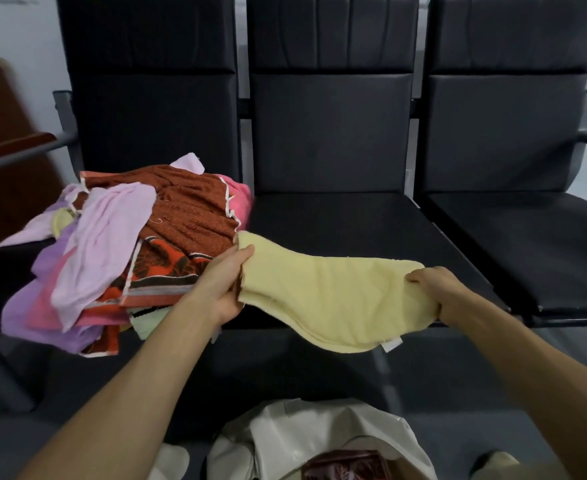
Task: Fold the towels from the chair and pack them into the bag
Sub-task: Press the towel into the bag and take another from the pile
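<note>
A pale yellow towel (pixel 330 296) is stretched over the front of the middle seat (pixel 337 220). My left hand (pixel 228 284) grips its left end and my right hand (pixel 437 292) grips its right end. The towel sags between them, with a white label at its lower edge. A heap of unfolded towels (pixel 129 247), rust, lilac, pink, orange-patterned and purple, lies on the left seat. The cream bag (pixel 305 441) stands open on the floor below my arms, with a reddish patterned towel (pixel 347 465) inside.
Three black padded seats stand in a row; the right seat (pixel 534 247) holds nothing. A brown wooden piece of furniture (pixel 8 140) stands at the far left. Metal armrests flank the row. A shoe (pixel 492 460) shows at the bottom right.
</note>
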